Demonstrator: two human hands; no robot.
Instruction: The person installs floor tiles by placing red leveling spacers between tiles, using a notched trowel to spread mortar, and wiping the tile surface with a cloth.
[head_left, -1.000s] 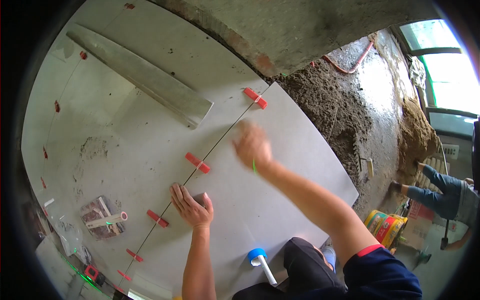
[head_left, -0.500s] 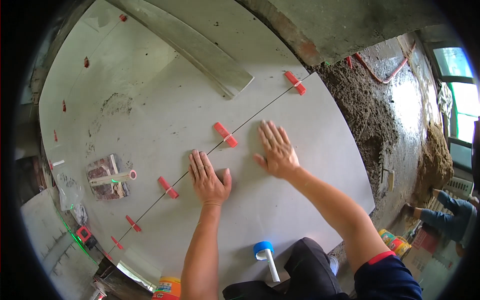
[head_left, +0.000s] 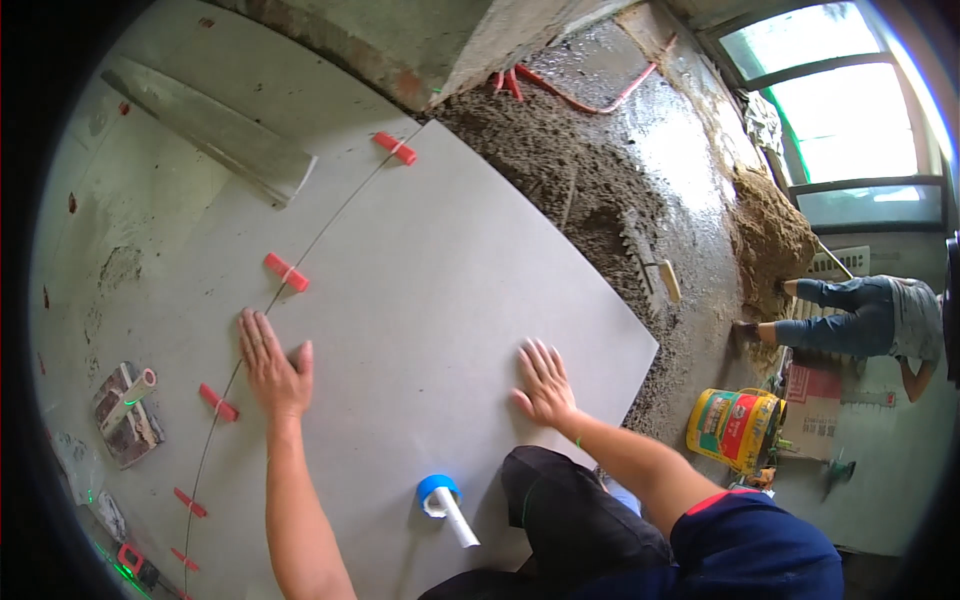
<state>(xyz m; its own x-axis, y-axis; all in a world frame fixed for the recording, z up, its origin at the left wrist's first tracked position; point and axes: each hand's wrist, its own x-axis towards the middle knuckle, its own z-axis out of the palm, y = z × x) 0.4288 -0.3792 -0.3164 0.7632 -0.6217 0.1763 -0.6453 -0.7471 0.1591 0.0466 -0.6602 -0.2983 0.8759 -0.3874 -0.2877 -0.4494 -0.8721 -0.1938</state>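
A large grey tile (head_left: pixel 430 280) lies flat in front of me, its left edge along a thin dark joint with another grey tile. My left hand (head_left: pixel 272 372) is flat on it beside the joint, fingers stretched out. Further right, my right hand (head_left: pixel 545 388) rests on the same tile with its fingers spread. Neither hand grips anything. Several red wedges with white clips sit across the joint, among them a red wedge (head_left: pixel 285 271) just beyond my left hand and another red wedge (head_left: pixel 219 403) to its left. A blue ring-shaped thing with a white stick (head_left: pixel 438 488) lies near my knee.
Rough wet mortar (head_left: pixel 540 165) borders the tile, with a notched trowel (head_left: pixel 645 262) on it. A yellow bucket (head_left: pixel 735 430) stands at right, near a bent-over person (head_left: pixel 860 315) and a sand heap (head_left: pixel 765 230). A long grey strip (head_left: pixel 215 140) lies far left.
The view has swung to the right, bringing more of the bucket and person into sight. My right hand has come nearer to me across the tile; my left stays flat by the joint.
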